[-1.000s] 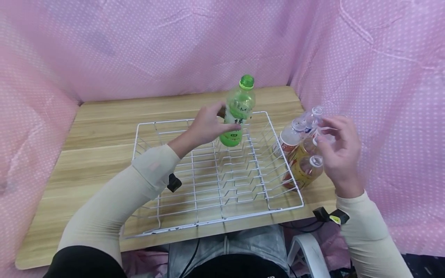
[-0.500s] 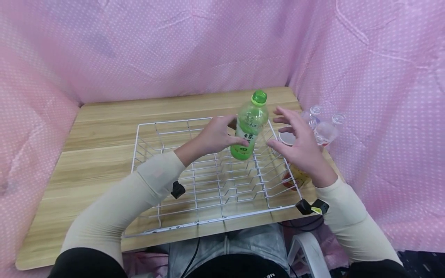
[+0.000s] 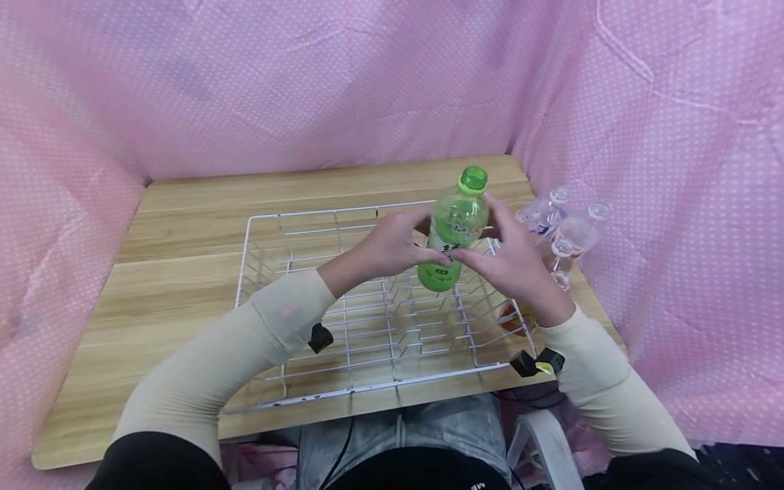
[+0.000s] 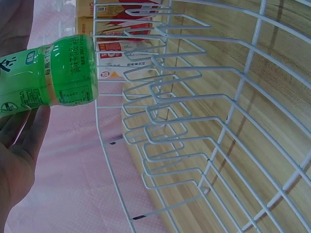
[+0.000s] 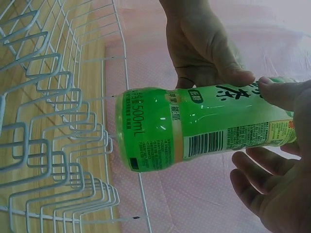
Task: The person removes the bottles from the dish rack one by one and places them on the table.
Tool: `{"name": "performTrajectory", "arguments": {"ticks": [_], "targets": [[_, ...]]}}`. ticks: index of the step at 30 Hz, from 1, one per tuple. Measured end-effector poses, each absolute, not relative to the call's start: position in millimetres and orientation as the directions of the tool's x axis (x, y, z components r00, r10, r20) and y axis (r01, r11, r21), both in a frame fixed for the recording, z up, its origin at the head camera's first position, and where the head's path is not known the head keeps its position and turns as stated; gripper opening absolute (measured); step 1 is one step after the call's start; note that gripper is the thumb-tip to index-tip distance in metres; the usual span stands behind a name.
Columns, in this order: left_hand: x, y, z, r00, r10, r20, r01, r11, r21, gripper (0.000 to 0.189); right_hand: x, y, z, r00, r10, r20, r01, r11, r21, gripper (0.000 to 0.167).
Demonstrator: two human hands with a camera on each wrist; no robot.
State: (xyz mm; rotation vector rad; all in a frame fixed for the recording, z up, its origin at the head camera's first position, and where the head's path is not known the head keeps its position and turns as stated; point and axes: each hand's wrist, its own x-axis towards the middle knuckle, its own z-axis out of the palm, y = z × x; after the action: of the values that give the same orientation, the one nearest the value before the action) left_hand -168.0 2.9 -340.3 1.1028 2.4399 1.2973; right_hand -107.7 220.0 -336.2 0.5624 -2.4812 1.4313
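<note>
A green plastic drink bottle [image 3: 459, 216] without a cap is held in the air over the white wire dish rack [image 3: 352, 390], tilted a little to the right. My left hand [image 3: 401, 239] grips it from the left, thumb across the label. From the other side my right hand [image 3: 519, 257] holds it too, its thumb tip meeting the left one on the label. In the right wrist view the bottle [image 5: 194, 127] lies between both hands, base towards the rack, with some right fingers spread away from it. The left wrist view shows its base [image 4: 75, 70] beside the rack wires.
Right of the rack stand several other bottles: a clear bottle [image 3: 542, 214], another clear bottle [image 3: 576, 235] and one with an orange label [image 3: 517, 318], partly behind the right hand. The wooden table [image 3: 184, 252] is enclosed by pink dotted cloth [image 3: 306, 88].
My right hand has come left from the bottles at the right and taken hold of the green bottle. The left hand has carried that bottle rightward and a bit lower.
</note>
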Motion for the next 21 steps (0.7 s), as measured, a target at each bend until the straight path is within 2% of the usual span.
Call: {"name": "performTrajectory", "arguments": {"ticks": [6, 10, 16, 21], "targets": [[-168, 3, -341, -0.703, 0.687, 0.184, 0.546, 0.356, 0.758, 0.061, -105, 221, -338, -0.903, -0.186, 0.387, -0.429, 0.437, -0.791, 0.088], [-169, -3, -344, -0.685, 0.712, 0.157, 0.548, 0.361, 0.755, 0.072, -101, 229, -335, -0.901, -0.135, 0.412, -0.425, 0.457, -0.781, 0.085], [-172, -18, -349, -0.722, 0.687, 0.079, 0.516, 0.459, 0.723, 0.076, -90, 253, -328, -0.88, -0.035, 0.474, -0.441, 0.432, -0.786, 0.081], [-174, -27, -350, -0.733, 0.677, 0.065, 0.526, 0.503, 0.685, 0.074, -83, 272, -328, -0.866, 0.012, 0.5, -0.448, 0.428, -0.785, 0.082]]}}
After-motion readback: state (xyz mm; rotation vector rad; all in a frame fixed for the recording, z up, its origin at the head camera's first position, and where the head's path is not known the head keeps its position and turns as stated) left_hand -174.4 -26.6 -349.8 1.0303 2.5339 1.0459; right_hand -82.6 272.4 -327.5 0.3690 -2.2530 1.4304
